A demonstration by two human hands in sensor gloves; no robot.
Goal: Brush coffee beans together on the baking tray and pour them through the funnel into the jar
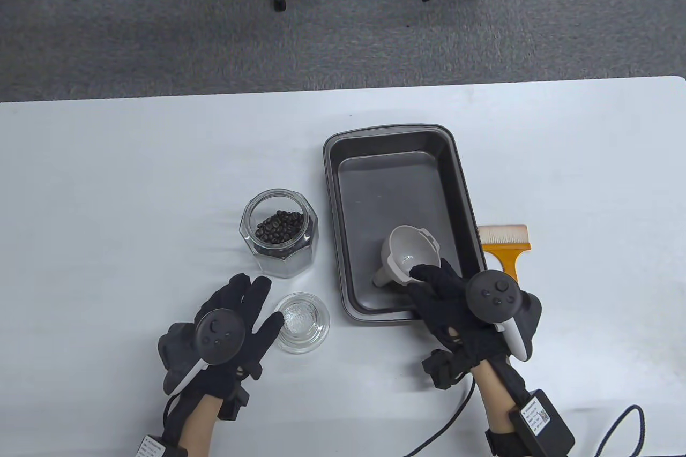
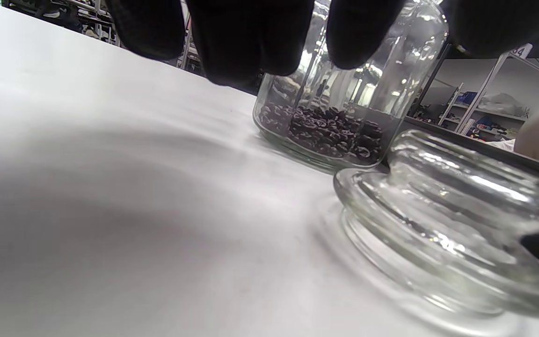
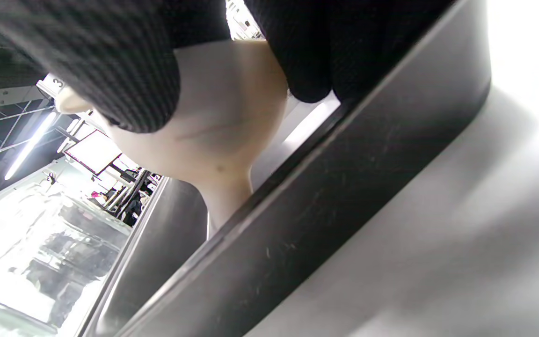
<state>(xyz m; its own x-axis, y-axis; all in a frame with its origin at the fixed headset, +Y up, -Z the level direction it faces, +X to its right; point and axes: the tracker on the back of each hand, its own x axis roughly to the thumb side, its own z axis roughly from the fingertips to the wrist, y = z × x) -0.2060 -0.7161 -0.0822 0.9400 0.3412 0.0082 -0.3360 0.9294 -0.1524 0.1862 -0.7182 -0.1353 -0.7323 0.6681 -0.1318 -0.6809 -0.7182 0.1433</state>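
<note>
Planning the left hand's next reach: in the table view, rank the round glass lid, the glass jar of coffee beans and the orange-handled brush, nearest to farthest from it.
1. Round glass lid, at the left hand's fingertips.
2. Glass jar of coffee beans, just beyond the lid.
3. Orange-handled brush, right of the dark baking tray.

desk: plain white
baking tray: dark grey metal
funnel: off-white
brush: orange handle, pale cream bristles
jar: clear glass
coffee beans: dark brown
lid: clear glass
my gloves: black, left grip, right grip
floor: grey carpet
</note>
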